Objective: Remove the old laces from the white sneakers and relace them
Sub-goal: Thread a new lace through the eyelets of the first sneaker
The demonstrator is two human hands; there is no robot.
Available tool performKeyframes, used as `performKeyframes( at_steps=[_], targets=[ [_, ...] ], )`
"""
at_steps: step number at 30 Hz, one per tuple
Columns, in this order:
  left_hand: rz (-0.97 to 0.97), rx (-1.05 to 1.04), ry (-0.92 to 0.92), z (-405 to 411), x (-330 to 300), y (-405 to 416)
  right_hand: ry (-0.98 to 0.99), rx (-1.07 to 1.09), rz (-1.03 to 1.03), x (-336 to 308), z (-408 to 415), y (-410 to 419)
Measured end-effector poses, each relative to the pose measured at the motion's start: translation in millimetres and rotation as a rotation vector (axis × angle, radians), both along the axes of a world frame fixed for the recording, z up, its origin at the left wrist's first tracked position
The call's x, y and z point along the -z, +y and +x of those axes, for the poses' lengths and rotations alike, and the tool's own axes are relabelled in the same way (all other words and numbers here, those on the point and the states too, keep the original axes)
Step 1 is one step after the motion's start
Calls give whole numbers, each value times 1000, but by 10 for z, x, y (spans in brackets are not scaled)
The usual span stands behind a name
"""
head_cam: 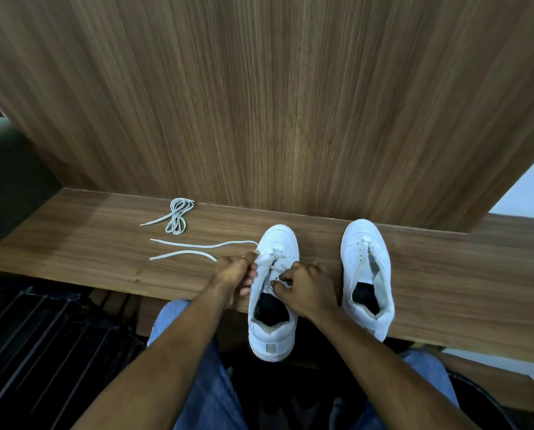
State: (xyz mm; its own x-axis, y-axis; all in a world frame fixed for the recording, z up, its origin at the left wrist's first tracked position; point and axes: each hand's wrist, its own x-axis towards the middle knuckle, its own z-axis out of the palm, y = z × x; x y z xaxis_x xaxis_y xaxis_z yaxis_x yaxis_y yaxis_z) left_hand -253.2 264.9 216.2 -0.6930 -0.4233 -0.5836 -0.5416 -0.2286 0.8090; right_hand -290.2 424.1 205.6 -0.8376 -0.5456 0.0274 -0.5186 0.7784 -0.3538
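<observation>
Two white sneakers stand toe-away on a wooden shelf (104, 249). The left sneaker (275, 333) overhangs the front edge and has a grey-white lace (197, 245) threaded through its lower eyelets, with both loose ends trailing left on the wood. My left hand (237, 273) grips that sneaker's left side near the eyelets, fingers curled. My right hand (306, 287) pinches the lace at the eyelets on the tongue. The right sneaker (368, 268) stands apart to the right with no lace visible. A second lace (175, 216) lies coiled at the back left.
A tall wooden panel (275, 103) rises right behind the shelf. My knees in blue jeans (203, 383) sit below the shelf's front edge. A dark ribbed mat (42, 336) lies at lower left, and a dark grey seat (8, 169) stands at far left.
</observation>
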Motion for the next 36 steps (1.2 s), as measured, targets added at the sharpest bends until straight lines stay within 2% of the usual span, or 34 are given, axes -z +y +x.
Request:
performKeyframes(
  at_steps=[3,8,15,18,20,25,27,33,36],
  targets=[
    [-121,-12,55,-18,80,148,11,-15,46,-5,2,5],
    [-154,-36,118,-131,-85,153,3,-15,53,-46,16,-4],
    [282,-557,484,-381,-654,-370,31,-11,100,7,18,0],
    [350,-697,536,-390,-737,-527,23,-4,94,17,8,-6],
    [257,-625,469,-353,-587,-487,3,4,76,7,5,-16],
    [-25,-83,36,-94,-73,-46,-57,28,38,-43,20,-7],
    [-87,15,15,-16,7,112,-62,27,38,-53,22,-9],
    [-218,-85,136,-133,-3,125,-56,47,36,-42,29,-13],
    [-253,-148,136,-164,65,82,-83,48,19,-63,45,-15]
  ],
)
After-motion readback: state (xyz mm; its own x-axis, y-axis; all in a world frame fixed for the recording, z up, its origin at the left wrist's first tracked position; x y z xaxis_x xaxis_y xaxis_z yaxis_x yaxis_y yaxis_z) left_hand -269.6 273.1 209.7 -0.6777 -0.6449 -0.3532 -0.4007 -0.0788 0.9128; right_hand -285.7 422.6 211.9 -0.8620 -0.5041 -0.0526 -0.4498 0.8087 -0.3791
